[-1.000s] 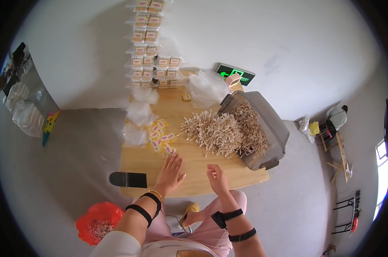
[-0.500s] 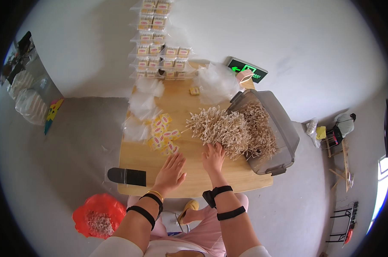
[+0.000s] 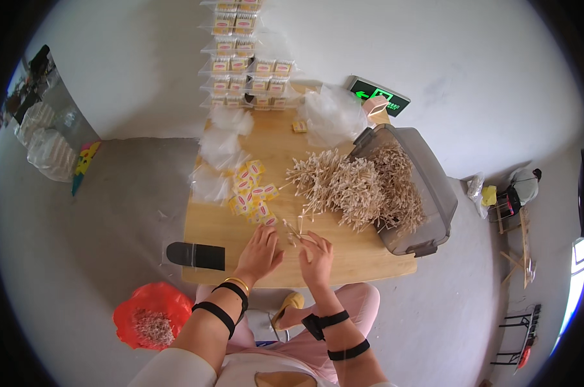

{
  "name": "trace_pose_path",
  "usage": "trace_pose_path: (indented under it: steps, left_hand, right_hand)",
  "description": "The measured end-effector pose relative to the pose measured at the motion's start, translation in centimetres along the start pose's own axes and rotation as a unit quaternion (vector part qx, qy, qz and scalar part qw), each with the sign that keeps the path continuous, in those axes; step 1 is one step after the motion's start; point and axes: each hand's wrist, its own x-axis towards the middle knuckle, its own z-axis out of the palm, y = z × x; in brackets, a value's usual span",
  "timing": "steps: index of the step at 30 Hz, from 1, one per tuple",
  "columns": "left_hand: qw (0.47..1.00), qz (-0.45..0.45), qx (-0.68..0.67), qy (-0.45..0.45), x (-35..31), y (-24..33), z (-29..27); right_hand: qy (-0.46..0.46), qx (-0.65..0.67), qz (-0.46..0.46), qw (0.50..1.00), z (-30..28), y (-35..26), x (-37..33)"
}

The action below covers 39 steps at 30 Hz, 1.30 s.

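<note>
A few loose cotton swabs are at the fingertips of my right hand, whose thumb and fingers are closed on them just above the table. My left hand rests on the wood beside it, fingers slightly bent, thumb apart, nothing seen in it. Several small yellow and white printed packets lie scattered just beyond its fingertips. Farther right, a large heap of cotton swabs spills onto the table out of a grey translucent bin lying on its side.
Clear plastic bags lie at the table's left, more at the back. Stacked bagged swab packs stand at the far edge, near a green lit sign. A black pad sits front left; a red basin is on the floor.
My right hand has drawn back from the heap toward me, bringing a few swabs along. My left hand has stayed near the packets, its fingers more bent.
</note>
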Motion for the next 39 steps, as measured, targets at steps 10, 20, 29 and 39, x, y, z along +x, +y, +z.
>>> trace_pose_path:
  steps: [10, 20, 29, 39]
  left_hand:
    - [0.999, -0.025, 0.015, 0.032, 0.3, 0.5, -0.5]
    - [0.997, -0.023, 0.068, 0.001, 0.7, 1.2, -1.3]
    - [0.998, -0.023, 0.062, 0.006, 0.7, 0.9, -0.9]
    - [0.998, -0.016, 0.057, 0.012, 0.6, 0.4, -0.2]
  right_hand:
    - [-0.019, -0.018, 0.070, 0.997, 0.2, 0.1, -0.1]
    - [0.022, -0.002, 0.075, 0.997, 3.0, -0.4, 1.8]
    - [0.039, 0.019, 0.048, 0.998, 2.9, -0.2, 0.8]
    - [-0.019, 0.021, 0.063, 0.998, 2.1, 0.7, 1.9]
